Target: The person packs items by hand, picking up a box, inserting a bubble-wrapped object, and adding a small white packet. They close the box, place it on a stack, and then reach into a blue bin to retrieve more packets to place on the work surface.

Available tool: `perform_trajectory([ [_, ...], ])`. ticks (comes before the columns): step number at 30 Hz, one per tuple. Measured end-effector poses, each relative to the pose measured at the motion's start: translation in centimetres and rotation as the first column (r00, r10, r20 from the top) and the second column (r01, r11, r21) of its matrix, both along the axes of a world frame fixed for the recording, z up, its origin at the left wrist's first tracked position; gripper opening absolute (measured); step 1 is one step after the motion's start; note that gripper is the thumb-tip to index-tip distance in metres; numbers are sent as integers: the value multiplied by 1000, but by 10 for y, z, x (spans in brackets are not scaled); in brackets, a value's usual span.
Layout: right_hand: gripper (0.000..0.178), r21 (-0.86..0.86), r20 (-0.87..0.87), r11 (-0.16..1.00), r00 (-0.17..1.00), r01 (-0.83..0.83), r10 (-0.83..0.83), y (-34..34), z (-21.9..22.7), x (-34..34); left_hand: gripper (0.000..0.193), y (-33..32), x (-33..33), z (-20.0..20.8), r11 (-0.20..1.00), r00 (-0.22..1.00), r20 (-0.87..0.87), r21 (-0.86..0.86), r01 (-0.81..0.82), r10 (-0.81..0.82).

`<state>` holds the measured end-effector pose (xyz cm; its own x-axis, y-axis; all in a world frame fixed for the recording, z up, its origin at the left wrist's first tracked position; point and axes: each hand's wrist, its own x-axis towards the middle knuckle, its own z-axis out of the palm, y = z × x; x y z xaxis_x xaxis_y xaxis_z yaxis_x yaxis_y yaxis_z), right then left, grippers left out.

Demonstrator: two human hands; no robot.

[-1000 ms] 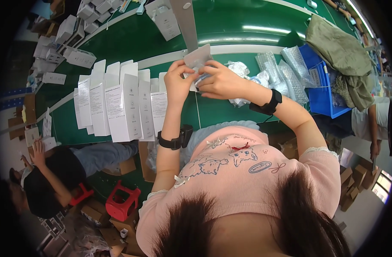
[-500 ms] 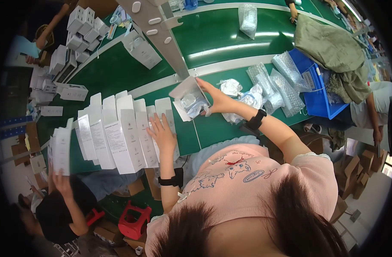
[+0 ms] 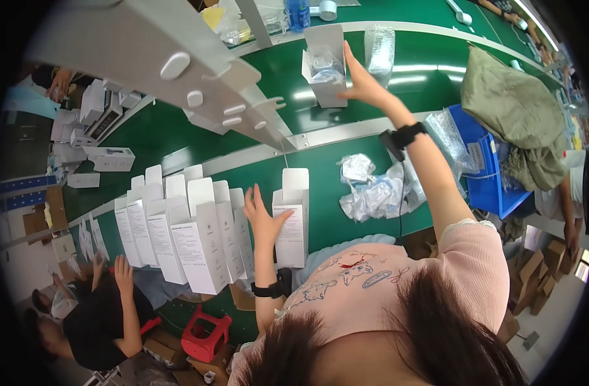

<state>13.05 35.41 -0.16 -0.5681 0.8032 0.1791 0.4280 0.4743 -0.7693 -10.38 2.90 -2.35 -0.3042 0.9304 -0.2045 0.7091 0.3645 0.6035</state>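
From the head view, your open white carton point(image 3: 332, 95), filled with clear-wrapped contents point(image 3: 325, 62), is over the far green table point(image 3: 267, 76). Your right grip point(image 3: 364, 85) lies along its right side; whether clasping, I can't tell. Your left grip point(image 3: 266, 225) is spread, unclosed, beside a nearer carton point(image 3: 290, 237). The card looks light, stiff, crushable; hold its lower walls.

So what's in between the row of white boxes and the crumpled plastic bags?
In the head view, the left hand and one separate white box, with green tabletop showing.
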Motion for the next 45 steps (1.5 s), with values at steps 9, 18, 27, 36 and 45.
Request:
perform_trajectory([
  [9, 100, 58, 675, 814, 578, 578, -458, 157, -53, 55, 83, 24, 17, 13, 996, 641, 764, -89, -17, 79],
  [18, 85, -330, 40, 897, 953, 295, -299, 82, -45, 60, 74, 66, 41, 69, 898, 948, 166, 398, 187, -271],
  [27, 58, -605, -773, 788, 320, -114, -548, -141, 90, 7, 64, 42, 67, 33, 846, 932, 363, 503, -179, -19],
  [36, 55, 377, -509, 859, 852, 347, -120, -237, 51, -54, 67, 13, 83, 20, 767, 921, 387, 578, -277, 41],
  [45, 47, 74, -151, 988, 981, 138, -126, -232, -13, 14, 69, -25, 67, 12, 770, 947, 319, 612, -183, -27],
])
